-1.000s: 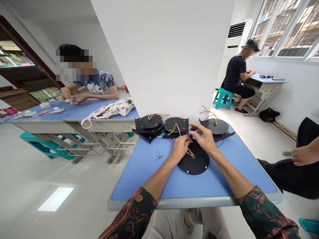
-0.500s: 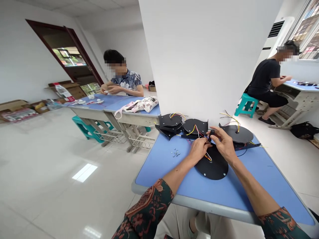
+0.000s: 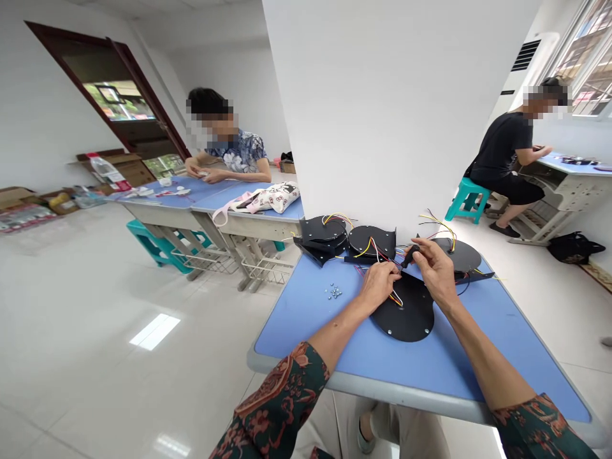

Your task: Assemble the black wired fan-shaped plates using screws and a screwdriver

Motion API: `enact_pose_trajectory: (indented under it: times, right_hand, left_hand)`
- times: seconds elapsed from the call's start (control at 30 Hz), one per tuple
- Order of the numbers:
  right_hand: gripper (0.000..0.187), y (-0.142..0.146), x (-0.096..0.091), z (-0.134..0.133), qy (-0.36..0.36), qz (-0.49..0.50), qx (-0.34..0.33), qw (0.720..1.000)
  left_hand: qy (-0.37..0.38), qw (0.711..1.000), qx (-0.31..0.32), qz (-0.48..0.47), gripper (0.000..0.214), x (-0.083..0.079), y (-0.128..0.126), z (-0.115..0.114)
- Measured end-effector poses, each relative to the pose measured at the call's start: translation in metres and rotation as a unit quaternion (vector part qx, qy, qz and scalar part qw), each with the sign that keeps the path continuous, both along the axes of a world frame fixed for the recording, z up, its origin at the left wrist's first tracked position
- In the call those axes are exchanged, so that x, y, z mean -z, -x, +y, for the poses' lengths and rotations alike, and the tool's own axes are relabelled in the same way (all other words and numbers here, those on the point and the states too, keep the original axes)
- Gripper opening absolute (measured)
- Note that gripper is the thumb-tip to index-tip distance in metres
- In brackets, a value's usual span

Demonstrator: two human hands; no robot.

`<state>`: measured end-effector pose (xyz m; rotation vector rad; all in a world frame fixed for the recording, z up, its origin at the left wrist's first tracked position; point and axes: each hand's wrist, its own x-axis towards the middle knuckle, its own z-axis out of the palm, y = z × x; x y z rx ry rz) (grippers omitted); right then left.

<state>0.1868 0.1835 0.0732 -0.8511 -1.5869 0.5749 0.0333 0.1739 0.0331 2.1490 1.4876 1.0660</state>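
A round black plate assembly (image 3: 408, 319) with screws at its near rim and white, yellow and red wires from its middle lies on the blue table in front of me. At its far edge, my left hand (image 3: 378, 284) is closed, fingertips pressed together; what they pinch is hidden. My right hand (image 3: 437, 273) grips a screwdriver (image 3: 410, 255) by its black handle. It leans, with its lower end by my left fingertips; its tip is too small to make out. Several small silver screws (image 3: 335, 292) lie loose left of my left hand.
Along the back of the blue table (image 3: 296, 331) sit similar black assemblies (image 3: 373, 240) with loose wires, one at the right (image 3: 461, 255). A white pillar (image 3: 382, 115) rises behind. Two people work at other desks, one left, one right. A patterned bag (image 3: 277, 197) lies on the left desk.
The screwdriver has gone from nearly upright to leaning, its top toward the right. My right hand has turned with it. My left hand stays at the plate's far edge. The whole view has shifted slightly.
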Motion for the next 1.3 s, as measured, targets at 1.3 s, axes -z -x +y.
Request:
enact_pose_trajectory:
  times: [1.3]
  right_hand:
    - [0.034,-0.001,0.0,-0.006,-0.006,-0.084,0.038,0.996]
  left_hand:
    - [0.03,0.998,0.01,-0.061,0.013,-0.007,0.003,-0.002]
